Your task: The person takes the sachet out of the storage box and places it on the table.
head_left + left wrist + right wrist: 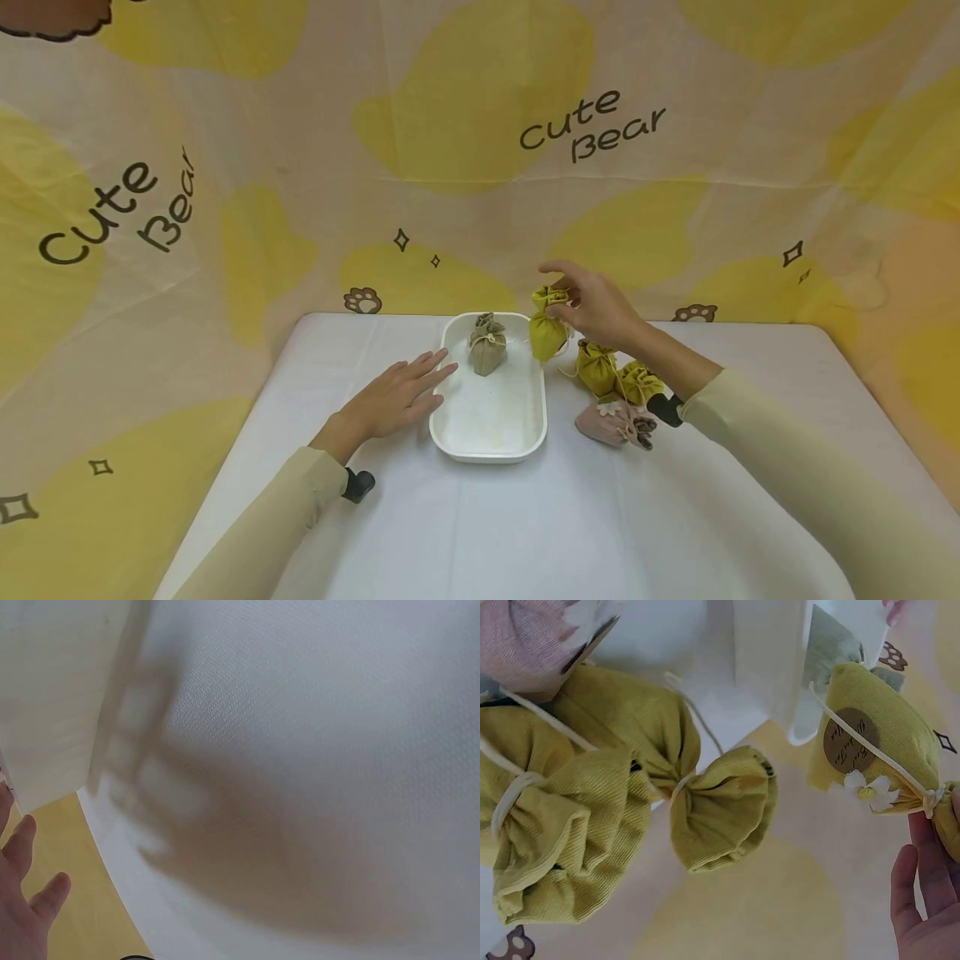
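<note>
By its gathered neck, my right hand (600,308) pinches a yellow drawstring pouch (549,335) just above the right rim of a white tray (487,429). The right wrist view shows a round brown label (851,740) and a white flower (868,790) on that pouch. Inside the tray, toward its far end, stands a grey-green drawstring pouch (488,348). My left hand (393,396) has its fingers spread at the tray's left rim; whether they press on the rim is hard to tell.
Right of the tray sit two more yellow pouches, one nearer the tray (596,367) and one farther right (640,383). A pink pouch (611,422) lies on its side in front of them. A patterned cloth (465,167) hangs behind the white table (360,542).
</note>
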The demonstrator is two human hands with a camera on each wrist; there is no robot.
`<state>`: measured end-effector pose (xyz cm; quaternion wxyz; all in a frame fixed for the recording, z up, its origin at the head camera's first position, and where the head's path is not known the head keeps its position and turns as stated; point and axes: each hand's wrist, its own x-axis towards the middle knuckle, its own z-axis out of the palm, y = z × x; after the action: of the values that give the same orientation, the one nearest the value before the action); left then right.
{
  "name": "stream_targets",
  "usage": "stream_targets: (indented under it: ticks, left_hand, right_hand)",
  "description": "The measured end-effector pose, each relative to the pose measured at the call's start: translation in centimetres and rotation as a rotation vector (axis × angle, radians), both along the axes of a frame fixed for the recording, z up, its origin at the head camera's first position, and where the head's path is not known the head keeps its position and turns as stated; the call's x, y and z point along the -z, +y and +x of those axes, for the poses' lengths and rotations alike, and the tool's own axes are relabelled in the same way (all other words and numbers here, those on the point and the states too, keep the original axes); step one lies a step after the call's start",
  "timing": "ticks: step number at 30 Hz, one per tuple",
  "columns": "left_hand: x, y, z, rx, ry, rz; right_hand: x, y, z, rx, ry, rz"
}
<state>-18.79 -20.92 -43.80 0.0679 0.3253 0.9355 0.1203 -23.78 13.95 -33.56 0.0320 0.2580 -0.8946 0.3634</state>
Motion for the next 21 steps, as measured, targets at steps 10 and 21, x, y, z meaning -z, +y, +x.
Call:
stream_targets:
  ticks: [10,21]
  left_hand:
    - [0.4,-0.2,-0.2,-0.004,0.003,-0.002]
    - [0.3,0.0,-0.1,-0.005,0.008,-0.005]
  right_hand:
    - [0.6,1.1,-0.3,0.067,-0.008,0.024]
    - [2.3,1.3,-0.8,0.094,-0.047,0.037]
